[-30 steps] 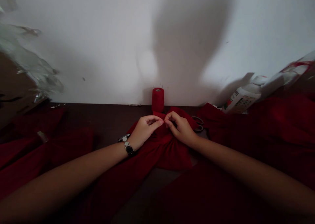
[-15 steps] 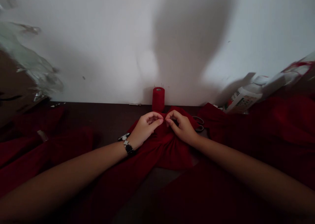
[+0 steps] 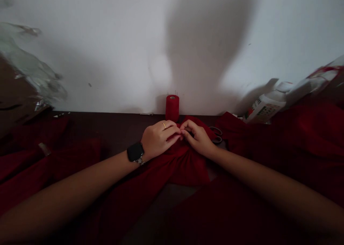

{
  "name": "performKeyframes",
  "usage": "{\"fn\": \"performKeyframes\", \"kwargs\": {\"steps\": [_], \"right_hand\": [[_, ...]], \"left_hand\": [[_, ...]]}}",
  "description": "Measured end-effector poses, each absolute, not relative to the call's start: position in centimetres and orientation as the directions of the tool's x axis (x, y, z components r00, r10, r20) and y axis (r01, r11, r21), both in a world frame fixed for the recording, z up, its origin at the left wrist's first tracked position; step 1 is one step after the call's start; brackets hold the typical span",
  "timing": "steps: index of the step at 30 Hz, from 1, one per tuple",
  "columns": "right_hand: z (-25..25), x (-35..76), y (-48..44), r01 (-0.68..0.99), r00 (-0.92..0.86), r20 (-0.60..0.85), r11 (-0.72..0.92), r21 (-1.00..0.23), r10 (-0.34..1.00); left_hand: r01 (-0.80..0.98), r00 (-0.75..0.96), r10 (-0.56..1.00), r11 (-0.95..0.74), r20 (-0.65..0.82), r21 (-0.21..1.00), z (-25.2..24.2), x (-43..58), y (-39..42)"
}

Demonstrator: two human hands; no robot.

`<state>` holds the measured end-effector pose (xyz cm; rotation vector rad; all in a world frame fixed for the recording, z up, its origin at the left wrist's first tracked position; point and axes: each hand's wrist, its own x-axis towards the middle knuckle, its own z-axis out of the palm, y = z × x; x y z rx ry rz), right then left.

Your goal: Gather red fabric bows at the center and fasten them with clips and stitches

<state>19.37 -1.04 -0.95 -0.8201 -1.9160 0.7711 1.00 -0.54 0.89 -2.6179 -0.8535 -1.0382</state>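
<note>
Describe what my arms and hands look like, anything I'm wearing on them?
Your left hand wears a gold ring on one finger, and a watch with a black face and a silvery band sits at that wrist. Your right hand shows no jewellery. Both forearms are bare, without sleeves.

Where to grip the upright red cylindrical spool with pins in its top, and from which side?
Probably the curved side of the red cylindrical spool, coming from its left. It stands upright at the foot of the white wall, which blocks the back; pins stick up from the top; the left hand and right hand sit on gathered red fabric just in front.
</note>
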Motion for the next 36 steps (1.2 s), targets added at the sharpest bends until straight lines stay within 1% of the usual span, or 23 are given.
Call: {"fn": "performKeyframes", "kwargs": {"steps": [4, 6, 8, 9, 10, 11, 12, 15, 17, 21, 25, 28, 31, 33, 36], "right_hand": [[-1.0, 19.4, -1.0, 0.216, -0.398, 0.486, 0.595, -0.774, 0.778], [-1.0, 19.4, -1.0, 0.215, -0.398, 0.489, 0.597, -0.773, 0.776], [-1.0, 19.4, -1.0, 0.223, -0.398, 0.489, 0.599, -0.769, 0.776], [-1.0, 19.4, -1.0, 0.229, -0.397, 0.490, 0.601, -0.766, 0.776], [-1.0, 19.3, -1.0, 0.236, -0.396, 0.492, 0.604, -0.762, 0.775], [-1.0, 19.3, -1.0, 0.245, -0.393, 0.496, 0.608, -0.756, 0.775], [-1.0, 19.3, -1.0, 0.255, -0.386, 0.502, 0.612, -0.749, 0.774], [-0.9, 19.3, -1.1, 0.281, -0.366, 0.516, 0.620, -0.733, 0.775], [-0.8, 19.3, -1.2, 0.294, -0.353, 0.520, 0.619, -0.728, 0.778], [-0.7, 19.2, -1.4, 0.326, -0.332, 0.528, 0.620, -0.714, 0.782], [-0.8, 19.2, -1.5, 0.361, -0.322, 0.533, 0.622, -0.695, 0.782], [-0.9, 19.2, -1.5, 0.388, -0.321, 0.538, 0.627, -0.676, 0.779], [-1.0, 19.2, -1.4, 0.395, -0.318, 0.555, 0.640, -0.659, 0.769], [-1.0, 19.2, -1.4, 0.400, -0.315, 0.569, 0.650, -0.646, 0.760], [-1.0, 19.3, -1.5, 0.437, -0.309, 0.589, 0.662, -0.610, 0.747]], "left_hand": [[0.547, 0.657, 0.282, -0.817, 0.699, -0.185, 1.1, 0.8, -0.4], [0.531, 0.688, 0.229, -0.805, 0.688, -0.263, 1.1, 0.8, -0.5], [0.525, 0.697, 0.222, -0.805, 0.682, -0.274, 1.0, 0.8, -0.5], [0.523, 0.695, 0.235, -0.814, 0.680, -0.253, 1.0, 0.8, -0.5], [0.522, 0.686, 0.262, -0.827, 0.679, -0.208, 0.9, 0.9, -0.6], [0.524, 0.668, 0.304, -0.840, 0.679, -0.139, 0.9, 1.0, -0.6], [0.525, 0.641, 0.361, -0.850, 0.677, -0.044, 0.9, 1.1, -0.6], [0.508, 0.514, 0.581, -0.799, 0.631, 0.322, 1.2, 1.5, -0.8], [0.466, 0.437, 0.693, -0.719, 0.573, 0.515, 1.5, 1.8, -0.9], [0.352, 0.368, 0.821, -0.557, 0.436, 0.752, 1.7, 2.0, -0.8], [0.241, 0.335, 0.904, -0.355, 0.266, 0.903, 1.5, 2.1, -0.9], [0.203, 0.284, 0.956, -0.139, 0.078, 0.969, 1.6, 2.2, -1.2], [0.133, 0.264, 0.962, 0.043, -0.078, 0.990, 1.7, 2.3, -1.5], [0.059, 0.287, 0.950, 0.112, -0.124, 0.992, 1.7, 2.4, -1.6], [-0.040, 0.326, 0.933, 0.176, -0.154, 0.984, 1.5, 2.4, -1.5]]}}
